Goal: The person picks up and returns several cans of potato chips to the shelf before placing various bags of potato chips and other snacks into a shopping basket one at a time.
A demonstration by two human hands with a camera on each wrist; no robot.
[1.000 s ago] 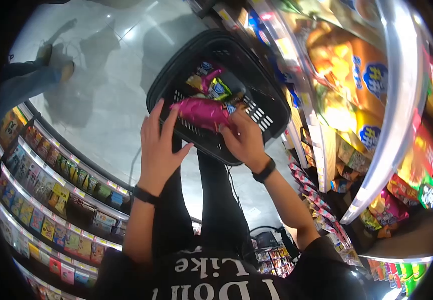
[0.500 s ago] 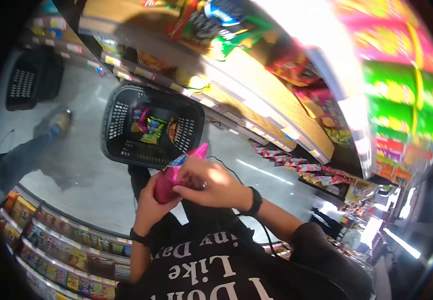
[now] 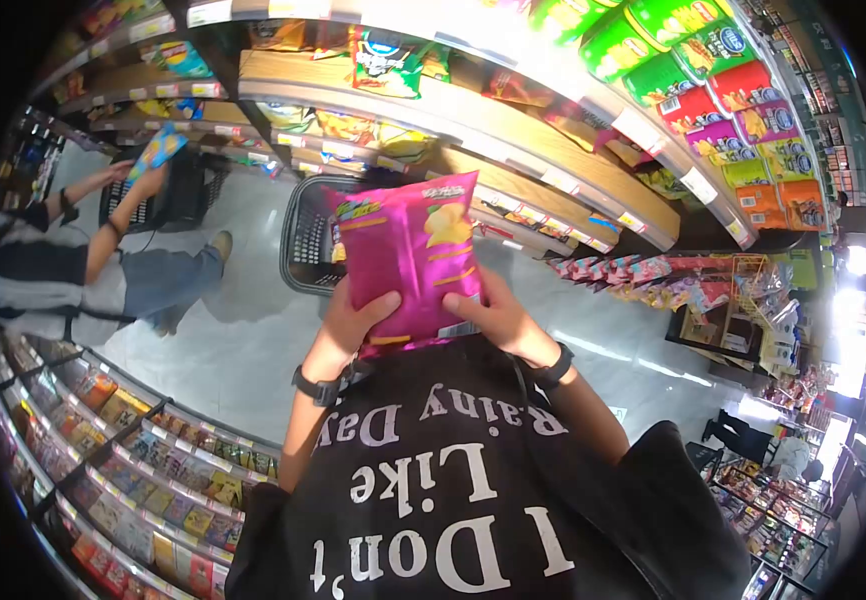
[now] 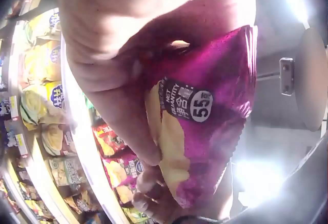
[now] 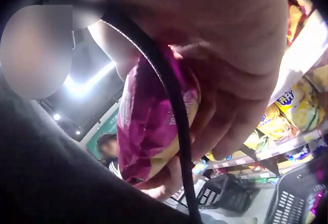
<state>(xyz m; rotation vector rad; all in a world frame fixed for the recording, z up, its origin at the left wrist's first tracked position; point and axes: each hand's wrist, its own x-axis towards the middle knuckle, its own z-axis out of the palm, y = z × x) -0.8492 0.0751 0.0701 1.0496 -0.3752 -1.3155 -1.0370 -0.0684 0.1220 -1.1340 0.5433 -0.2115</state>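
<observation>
A magenta bag of potato chips (image 3: 408, 255) is held up in front of my chest in the head view, one broad printed face towards the camera. My left hand (image 3: 346, 322) grips its lower left side, thumb on the near face. On the lower right side, my right hand (image 3: 509, 318) holds it the same way. The left wrist view shows a "55" weight label on the chip bag (image 4: 212, 131), with fingers curled round its edge. Behind the bag stands a dark shopping basket (image 3: 298, 277), partly hidden by it.
Snack shelves (image 3: 553, 190) curve along the far side, stocked with bags. At left another person (image 3: 93, 270) holds a blue packet (image 3: 158, 150) over a second basket (image 3: 190, 200). Low display racks (image 3: 153, 460) stand at the near left.
The chip bag has come up from over the basket to my chest and turned to show a broad face. Both hands now hold its sides. The head view has swung round.
</observation>
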